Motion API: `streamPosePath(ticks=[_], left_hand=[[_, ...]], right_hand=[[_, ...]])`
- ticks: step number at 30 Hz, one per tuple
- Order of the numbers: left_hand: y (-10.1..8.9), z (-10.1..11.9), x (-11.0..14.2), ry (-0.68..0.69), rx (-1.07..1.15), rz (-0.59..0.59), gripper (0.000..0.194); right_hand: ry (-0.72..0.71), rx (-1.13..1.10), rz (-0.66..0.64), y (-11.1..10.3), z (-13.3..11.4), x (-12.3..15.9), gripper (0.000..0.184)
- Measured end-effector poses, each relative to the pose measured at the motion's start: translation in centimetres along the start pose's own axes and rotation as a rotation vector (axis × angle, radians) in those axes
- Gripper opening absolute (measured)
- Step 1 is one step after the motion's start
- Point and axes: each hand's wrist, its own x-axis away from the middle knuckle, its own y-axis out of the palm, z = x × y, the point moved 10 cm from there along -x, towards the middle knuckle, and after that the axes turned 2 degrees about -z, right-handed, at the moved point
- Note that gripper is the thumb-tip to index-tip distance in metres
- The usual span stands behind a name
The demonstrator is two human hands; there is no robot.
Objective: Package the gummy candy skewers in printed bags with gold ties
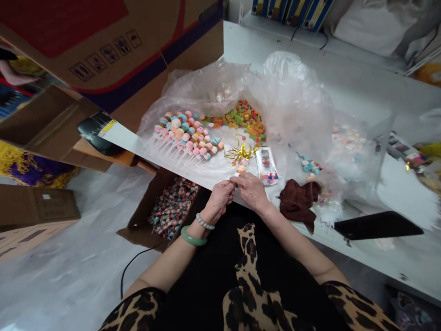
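Leopard-print clothing [251, 266] lies foremost, brown cloth [296, 202] flanking the right hand [252, 189].

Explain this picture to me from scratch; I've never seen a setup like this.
There is no machine here: the left hand and right hand are a person's own, bare. The one picture comes from a camera worn on that person's head, looking forward and down.

On the white table lie clear plastic, pastel stacks on sticks, small colourful rings, a printed packet and a brown cloth.

The two hands meet fingertip to fingertip, holding the near end of a small pastel piece with gold tinsel at its far end.
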Motion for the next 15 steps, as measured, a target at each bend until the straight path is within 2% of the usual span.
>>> streamPosePath(ticks=[3, 7, 9, 13, 15], left_hand=[[-0.5, -0.4, 0.3, 0.042, -0.031, 0.049, 0.035], [-0.5, -0.6, 1.1, 0.106, -0.067, 0.087, 0.031], [-0.2, -0.9, 1.5, 0.140, -0.069, 0.084, 0.034], [0.3, -1.3, 2.3, 0.229, -0.106, 0.060, 0.040], [0.3, -1.2, 2.8, 0.285, -0.147, 0.071, 0.040]], right_hand=[[-0.012, -0.278, 0.075, 0.1, 0.3, 1.2, 0.031], [0.202, -0.651, 0.287, 0.1, 3.1, 3.5, 0.018], [0.263, -0.737, 0.305, 0.7, 3.6, 4.3, 0.007], [0.321, -0.825, 0.302, 1.7, 4.0, 5.3, 0.012], [0.413, -0.986, 0.256, 3.1, 4.6, 5.9, 0.016]])
